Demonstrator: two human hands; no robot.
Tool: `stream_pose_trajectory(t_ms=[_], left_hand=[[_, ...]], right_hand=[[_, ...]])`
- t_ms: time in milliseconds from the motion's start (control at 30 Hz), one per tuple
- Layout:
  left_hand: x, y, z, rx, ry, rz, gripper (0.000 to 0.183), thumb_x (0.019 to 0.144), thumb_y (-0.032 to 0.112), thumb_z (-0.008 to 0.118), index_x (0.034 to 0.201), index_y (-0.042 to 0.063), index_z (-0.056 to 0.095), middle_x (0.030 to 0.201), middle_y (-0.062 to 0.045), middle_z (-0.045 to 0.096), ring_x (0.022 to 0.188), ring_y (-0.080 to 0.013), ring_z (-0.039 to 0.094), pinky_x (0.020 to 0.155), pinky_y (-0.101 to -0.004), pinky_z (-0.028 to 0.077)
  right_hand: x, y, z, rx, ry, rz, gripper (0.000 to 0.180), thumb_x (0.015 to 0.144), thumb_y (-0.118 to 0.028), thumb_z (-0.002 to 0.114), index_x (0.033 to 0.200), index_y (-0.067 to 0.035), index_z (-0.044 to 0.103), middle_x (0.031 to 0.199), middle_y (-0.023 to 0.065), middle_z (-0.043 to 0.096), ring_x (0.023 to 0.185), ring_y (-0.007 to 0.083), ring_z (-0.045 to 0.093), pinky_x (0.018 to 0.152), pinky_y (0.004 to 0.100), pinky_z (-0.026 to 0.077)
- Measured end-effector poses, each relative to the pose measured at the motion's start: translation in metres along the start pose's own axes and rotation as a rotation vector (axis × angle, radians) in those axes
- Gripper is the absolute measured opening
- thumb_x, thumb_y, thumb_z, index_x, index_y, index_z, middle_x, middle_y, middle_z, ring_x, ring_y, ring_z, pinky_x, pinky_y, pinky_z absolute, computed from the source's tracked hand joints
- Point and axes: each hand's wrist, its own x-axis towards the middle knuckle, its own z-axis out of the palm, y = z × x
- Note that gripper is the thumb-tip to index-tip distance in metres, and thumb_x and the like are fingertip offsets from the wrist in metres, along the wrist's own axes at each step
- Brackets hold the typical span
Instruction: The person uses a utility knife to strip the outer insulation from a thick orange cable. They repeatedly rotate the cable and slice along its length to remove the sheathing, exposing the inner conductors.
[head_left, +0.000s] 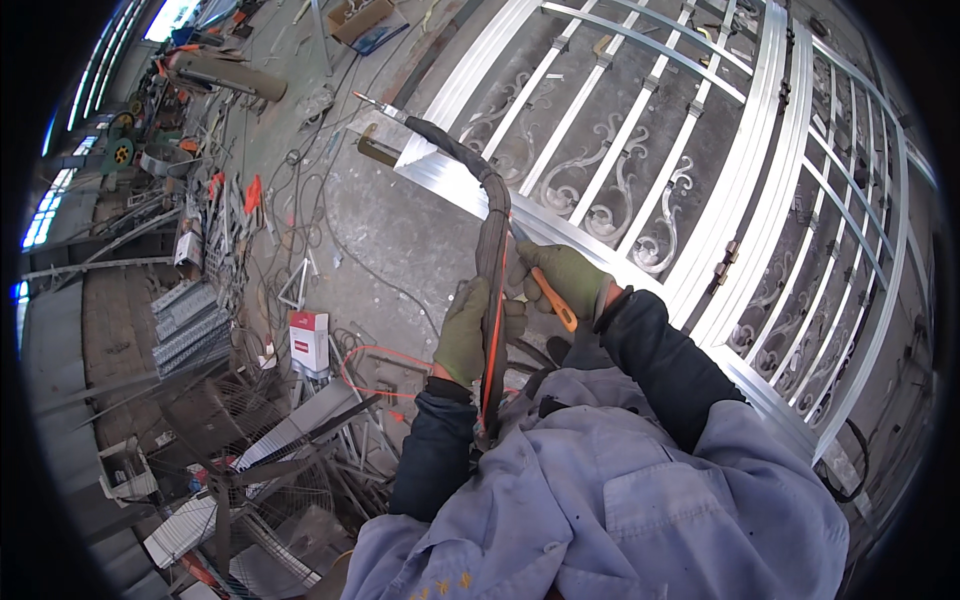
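Observation:
A thick welding-torch cable in a dark sleeve (493, 247) runs up from near my body and bends towards the upper left, ending in a metal torch tip (379, 103). My gloved left hand (466, 322) is closed around the cable, where a thin orange-red line (493, 349) runs along it. In my gloved right hand (566, 279) is an orange-handled hand tool (555, 298); its working end lies by the cable, partly hidden by the fingers. Just beyond my hands lies a shiny metal gate frame (517, 217) with bars and scrolls.
A red and white box (309, 343) stands left on the floor. Metal scrap, loose cables and a large wire-guarded fan (225, 480) fill the left side. Behind are a gas cylinder (229, 77) and an open cardboard box (367, 22). The gate takes up the right.

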Motion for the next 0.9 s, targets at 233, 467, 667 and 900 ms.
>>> stream_pose_trajectory(t_ms=[233, 467, 667, 900], left_hand=[[0.033, 0.019, -0.020, -0.082, -0.093, -0.162, 0.054, 0.121, 0.043, 0.051, 0.151, -0.001, 0.061, 0.126, -0.020, 0.077, 0.108, -0.0343, 0.077, 0.099, -0.0532, 0.063], [0.071, 0.054, -0.007, 0.001, -0.141, -0.057, 0.049, 0.120, 0.044, 0.054, 0.138, 0.001, 0.070, 0.114, -0.013, 0.077, 0.100, -0.0286, 0.077, 0.093, -0.0475, 0.063], [0.102, 0.063, 0.005, 0.154, -0.084, -0.150, 0.044, 0.117, 0.046, 0.070, 0.133, 0.005, 0.071, 0.109, -0.008, 0.078, 0.088, -0.0202, 0.077, 0.080, -0.0359, 0.063], [0.109, 0.059, 0.009, 0.076, -0.142, -0.121, 0.040, 0.118, 0.042, 0.069, 0.129, 0.004, 0.073, 0.104, -0.006, 0.078, 0.088, -0.0168, 0.075, 0.082, -0.0307, 0.060]], right_hand=[[0.010, -0.010, -0.021, 0.163, -0.163, 0.157, 0.056, 0.124, -0.048, 0.053, 0.107, -0.003, 0.081, 0.070, 0.0018, 0.060, 0.053, 0.0152, 0.049, 0.049, 0.0329, 0.042], [0.011, -0.025, -0.029, 0.127, -0.146, 0.212, 0.059, 0.123, -0.055, 0.056, 0.103, -0.004, 0.078, 0.070, 0.0014, 0.061, 0.049, 0.0122, 0.048, 0.045, 0.0307, 0.040], [0.003, -0.031, -0.021, 0.021, -0.083, 0.187, 0.058, 0.120, -0.057, 0.057, 0.099, -0.006, 0.078, 0.070, 0.0051, 0.067, 0.049, 0.0160, 0.056, 0.047, 0.0327, 0.046], [-0.002, -0.043, -0.021, -0.021, -0.046, 0.168, 0.060, 0.118, -0.061, 0.062, 0.099, -0.006, 0.078, 0.067, 0.0048, 0.065, 0.050, 0.0144, 0.057, 0.046, 0.0313, 0.045]])
